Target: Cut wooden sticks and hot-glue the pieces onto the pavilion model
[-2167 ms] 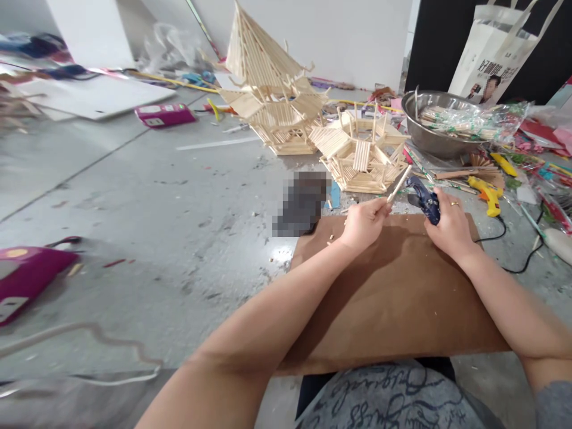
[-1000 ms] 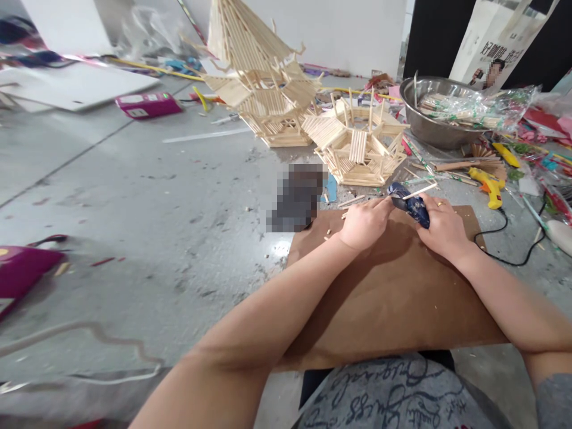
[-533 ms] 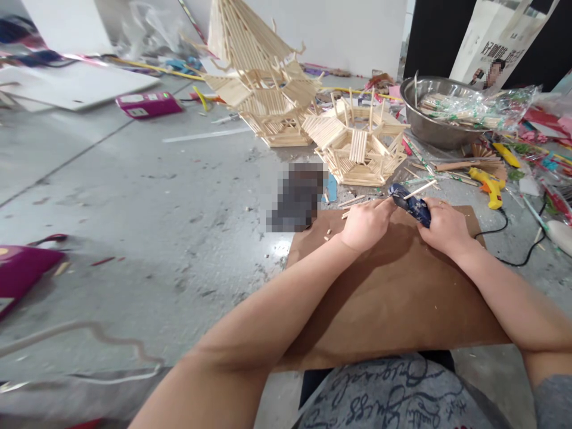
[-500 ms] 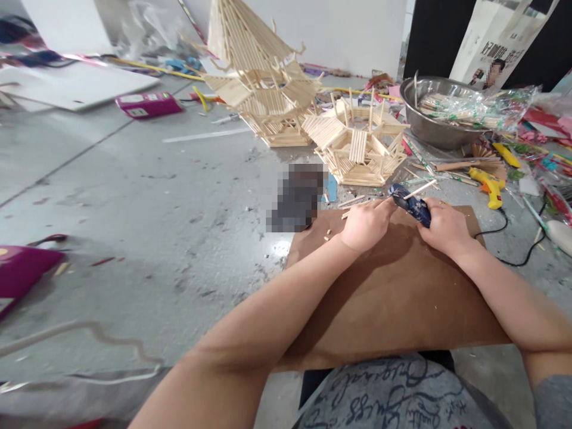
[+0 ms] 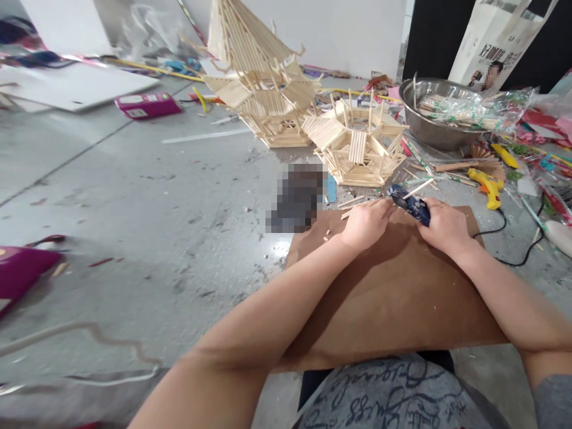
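Note:
My right hand (image 5: 444, 226) is wrapped round a dark blue hand tool (image 5: 413, 207) above the far edge of the brown board (image 5: 393, 298). A thin wooden stick (image 5: 419, 189) slants up to the right from the tool's head. My left hand (image 5: 367, 223) is closed at the tool's left end, its fingertips by the stick's lower end; what they pinch is too small to make out. Short cut stick pieces (image 5: 328, 232) lie left of my left hand. Beyond the hands stands a low stick-built structure (image 5: 357, 146) with upright posts.
A tall stick-built tower (image 5: 272, 89) stands behind left. Back right is a metal bowl (image 5: 440, 128) of wrapped sticks. A yellow glue gun (image 5: 490, 189) with a black cord lies at right. Purple boxes (image 5: 147, 106) and a blurred dark object (image 5: 297, 199) are on the left.
The free end of the stick has shifted slightly to the left. Both hands and the blue tool stay almost where they were.

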`<state>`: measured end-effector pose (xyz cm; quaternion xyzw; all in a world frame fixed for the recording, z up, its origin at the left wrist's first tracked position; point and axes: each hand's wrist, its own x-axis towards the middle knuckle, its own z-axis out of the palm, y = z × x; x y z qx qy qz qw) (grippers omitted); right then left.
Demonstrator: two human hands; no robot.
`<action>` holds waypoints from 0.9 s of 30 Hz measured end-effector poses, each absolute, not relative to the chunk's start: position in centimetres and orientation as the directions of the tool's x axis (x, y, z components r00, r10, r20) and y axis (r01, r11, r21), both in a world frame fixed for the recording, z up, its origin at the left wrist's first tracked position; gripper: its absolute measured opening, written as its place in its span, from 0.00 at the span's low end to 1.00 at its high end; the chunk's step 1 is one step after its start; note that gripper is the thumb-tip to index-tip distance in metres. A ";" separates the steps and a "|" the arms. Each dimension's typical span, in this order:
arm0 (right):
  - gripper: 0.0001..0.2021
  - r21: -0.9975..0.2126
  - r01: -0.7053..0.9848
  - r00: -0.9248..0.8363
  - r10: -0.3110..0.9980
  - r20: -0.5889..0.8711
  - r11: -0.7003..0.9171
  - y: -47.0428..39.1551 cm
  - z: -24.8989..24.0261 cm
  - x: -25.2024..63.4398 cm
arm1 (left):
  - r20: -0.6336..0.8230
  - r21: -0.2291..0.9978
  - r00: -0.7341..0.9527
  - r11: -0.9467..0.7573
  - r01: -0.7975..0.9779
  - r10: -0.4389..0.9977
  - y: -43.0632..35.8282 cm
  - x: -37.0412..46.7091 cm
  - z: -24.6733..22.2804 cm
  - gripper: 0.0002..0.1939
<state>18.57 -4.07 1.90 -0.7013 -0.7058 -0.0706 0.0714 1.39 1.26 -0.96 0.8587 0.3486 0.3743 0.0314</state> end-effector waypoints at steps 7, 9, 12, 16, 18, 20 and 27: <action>0.20 -0.048 0.999 -0.012 0.981 0.195 0.022 -4.5 2.0 18.3 | 0.576 0.463 0.367 -0.662 0.590 0.730 0.6 1.6 -0.5 0.08; 0.20 -0.056 0.998 -0.020 0.981 0.192 0.031 -4.6 2.1 18.2 | 0.570 0.497 0.361 -0.660 0.564 0.738 0.5 1.6 -0.4 0.08; 0.19 -0.072 0.997 -0.011 0.978 0.207 0.026 -4.6 2.0 18.1 | 0.552 0.570 0.371 -0.663 0.485 0.746 0.4 1.6 -0.4 0.08; 0.20 -0.082 0.996 -0.004 0.978 0.211 0.022 -4.5 1.9 18.1 | 0.534 0.606 0.360 -0.643 0.468 0.765 0.6 1.6 -0.4 0.08; 0.20 -0.089 0.996 -0.005 0.978 0.210 0.024 -4.4 1.7 18.1 | 0.527 0.607 0.341 -0.626 0.489 0.778 0.6 1.7 -0.4 0.06; 0.21 -0.097 0.994 -0.018 0.976 0.219 0.040 -4.3 1.6 18.2 | 0.526 0.622 0.338 -0.624 0.472 0.780 0.6 1.7 -0.4 0.04; 0.24 -0.167 0.978 -0.069 0.954 0.290 0.121 -4.4 1.1 18.3 | 0.582 0.627 0.396 -0.702 0.338 0.711 0.6 1.7 -0.2 0.09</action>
